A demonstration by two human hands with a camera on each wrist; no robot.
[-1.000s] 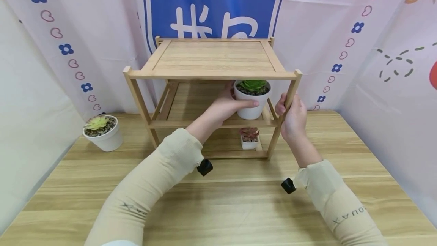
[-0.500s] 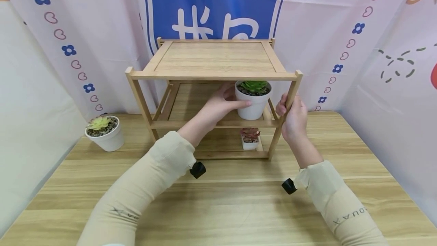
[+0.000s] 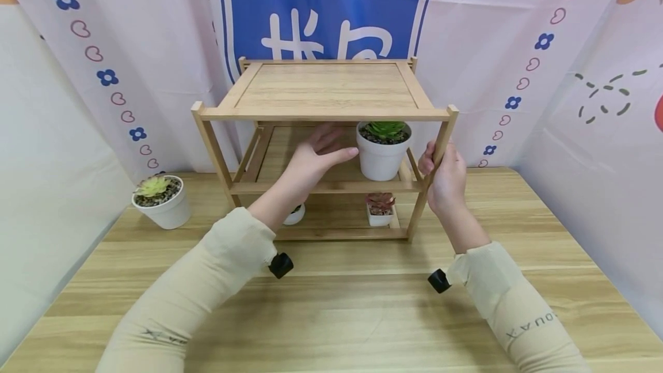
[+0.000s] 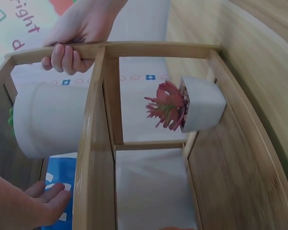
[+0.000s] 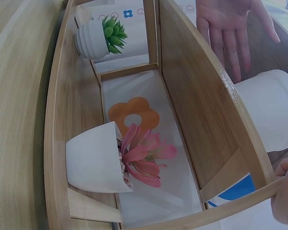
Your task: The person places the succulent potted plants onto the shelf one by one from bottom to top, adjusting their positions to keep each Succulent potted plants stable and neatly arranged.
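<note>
On the right of the middle shelf of a wooden rack (image 3: 325, 114) stands a white pot (image 3: 382, 161) with a green succulent. My left hand (image 3: 303, 170) is just left of this pot, fingers spread and straight, with a gap between thumb and pot. Nothing is in that hand. My right hand (image 3: 448, 182) grips the rack's right front post (image 3: 441, 144), fingers curled round it. On the bottom shelf sits a small white pot with a red succulent (image 4: 167, 106). Another small white pot (image 5: 90, 40) with a green succulent stands at that shelf's other end, partly hidden behind my left wrist in the head view.
A white pot with a yellow-green succulent (image 3: 164, 203) stands on the wooden table (image 3: 357, 315), left of the rack. A curtain with a blue panel (image 3: 311, 10) hangs behind the rack. The rack's top board (image 3: 326, 88) lies over my left fingers.
My left hand has let go of the white pot with the green succulent and moved left, away from it. The pot stays on the middle shelf. My right hand keeps its grip on the post.
</note>
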